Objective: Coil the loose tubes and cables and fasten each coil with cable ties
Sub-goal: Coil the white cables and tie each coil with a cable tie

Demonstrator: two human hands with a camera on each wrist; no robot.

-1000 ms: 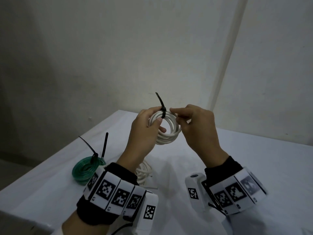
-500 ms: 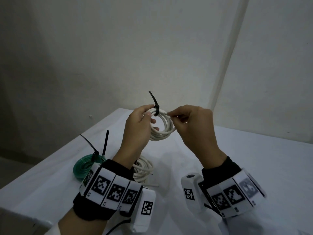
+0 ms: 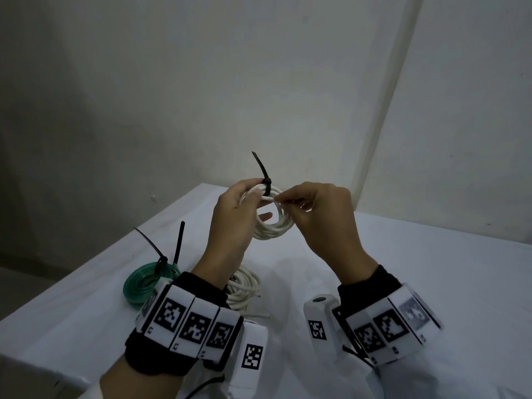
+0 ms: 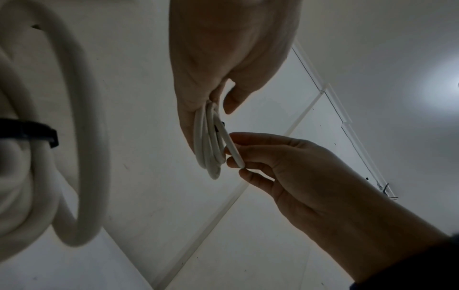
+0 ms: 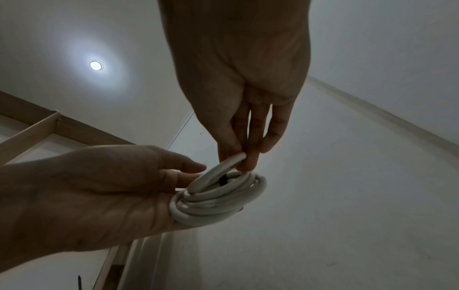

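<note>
Green coil (image 3: 144, 280) tied near table's left edge; left hand (image 3: 233, 217) holds tied white coil (image 3: 273, 223), right hand (image 3: 319, 208) pinches its loose end (image 3: 272, 198), table's other white coil (image 3: 244, 292) untied as far as visible

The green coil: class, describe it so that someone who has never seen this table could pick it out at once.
Start at the white table and look to its left edge, beside the person's left hand and wrist. There the green coil lies flat, with two black cable ties sticking up from it. It is the only green, translucent coil; the white coil on the table and the held white coil are opaque.
</note>
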